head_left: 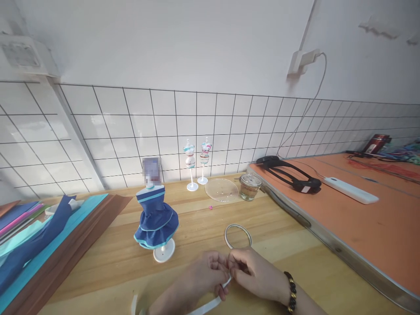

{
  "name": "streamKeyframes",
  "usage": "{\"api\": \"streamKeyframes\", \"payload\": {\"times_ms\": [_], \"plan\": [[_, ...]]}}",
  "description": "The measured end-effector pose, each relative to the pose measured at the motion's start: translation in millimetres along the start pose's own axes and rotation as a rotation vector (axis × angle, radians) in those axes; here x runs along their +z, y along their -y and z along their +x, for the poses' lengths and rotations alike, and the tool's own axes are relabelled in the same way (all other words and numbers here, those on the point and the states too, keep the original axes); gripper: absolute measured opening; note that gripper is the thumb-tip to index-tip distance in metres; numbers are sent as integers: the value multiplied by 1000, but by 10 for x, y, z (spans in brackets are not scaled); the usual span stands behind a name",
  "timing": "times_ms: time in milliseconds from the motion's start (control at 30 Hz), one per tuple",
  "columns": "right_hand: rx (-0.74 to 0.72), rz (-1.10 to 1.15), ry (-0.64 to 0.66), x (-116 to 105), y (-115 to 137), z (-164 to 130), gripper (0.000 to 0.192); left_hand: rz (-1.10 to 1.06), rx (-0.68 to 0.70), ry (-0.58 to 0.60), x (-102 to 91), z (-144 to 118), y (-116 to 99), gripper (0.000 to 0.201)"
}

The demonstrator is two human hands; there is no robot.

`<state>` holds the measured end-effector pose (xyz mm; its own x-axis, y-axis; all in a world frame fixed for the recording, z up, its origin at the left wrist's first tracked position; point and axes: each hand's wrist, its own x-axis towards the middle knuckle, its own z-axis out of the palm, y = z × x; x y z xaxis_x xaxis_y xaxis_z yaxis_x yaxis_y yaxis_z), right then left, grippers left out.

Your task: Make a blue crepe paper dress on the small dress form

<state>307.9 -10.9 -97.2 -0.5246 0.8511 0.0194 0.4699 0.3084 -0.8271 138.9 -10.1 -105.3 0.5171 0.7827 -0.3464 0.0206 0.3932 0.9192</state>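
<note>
My left hand (201, 275) and my right hand (260, 275) meet fingertip to fingertip low in the head view. Between their closed fingers runs a narrow white strip (207, 306), its tail hanging below my left hand toward the bottom edge. Whether it is ribbon or tape I cannot tell. Just behind my right hand lies a thin pale ring (251, 239) on the wooden table (193, 232). To the left stands a small dress form wearing a blue two-tier doll dress (155, 221) with turquoise trim, on a round white base (165, 251).
Two small dress forms (190, 162) (205, 157) stand near the tiled wall. Beside them are a clear round plate (222, 190) and a glass jar (250, 187). Fabric strips (75, 232) cover the left side. Rightward, an orange surface (354, 227) holds a black headset (292, 175) and white power bank (351, 190).
</note>
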Motion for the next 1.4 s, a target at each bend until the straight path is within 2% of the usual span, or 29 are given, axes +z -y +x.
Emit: {"api": "streamKeyframes", "payload": {"times_ms": [200,400,533,733,1033,1233,1400], "plan": [[46,160,54,12,-12,-1,9,-56,-15,99,-7,-38,-28,17],[63,344,96,1,20,6,4,30,18,64,-22,-33,-5,10],[69,441,97,12,-3,23,9,91,60,77,-42,-26,27,10],[101,548,82,48,-55,45,17,161,123,9,-21,-33,50,6],[200,780,60,140,-142,140,43,135,137,33,-20,-18,32,11],[246,883,9,116,-211,141,37,94,115,75,-46,-42,65,9],[259,880,-1,94,-240,155,34,66,109,101,-43,-68,64,14]]}}
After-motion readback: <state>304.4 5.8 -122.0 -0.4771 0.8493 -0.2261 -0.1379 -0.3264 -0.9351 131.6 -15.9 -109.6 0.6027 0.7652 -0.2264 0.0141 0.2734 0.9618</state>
